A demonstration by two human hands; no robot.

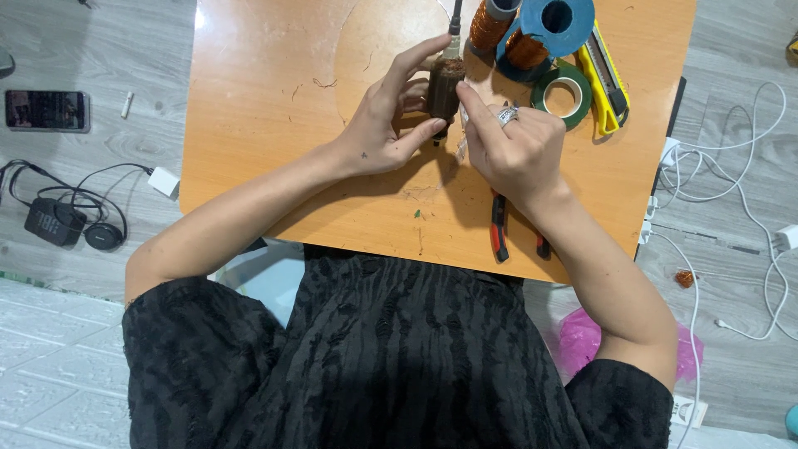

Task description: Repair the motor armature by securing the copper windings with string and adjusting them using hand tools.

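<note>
Standing upright over the orange table, the small motor rotor looks dense and rigid, best gripped by its ribbed core, away from any delicate copper winding. The left hand clasps its side, while the right hand pinches at its edge, near the wire spools and green tape.

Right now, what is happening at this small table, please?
A person in a black top sits at a small orange table and holds a dark cylindrical motor core upright between both hands. The left hand wraps it from one side; the right hand, with a ring, touches its other side. Behind are copper wire spools, a green tape roll and a yellow utility knife. Red-handled pliers lie under the right wrist.
</note>
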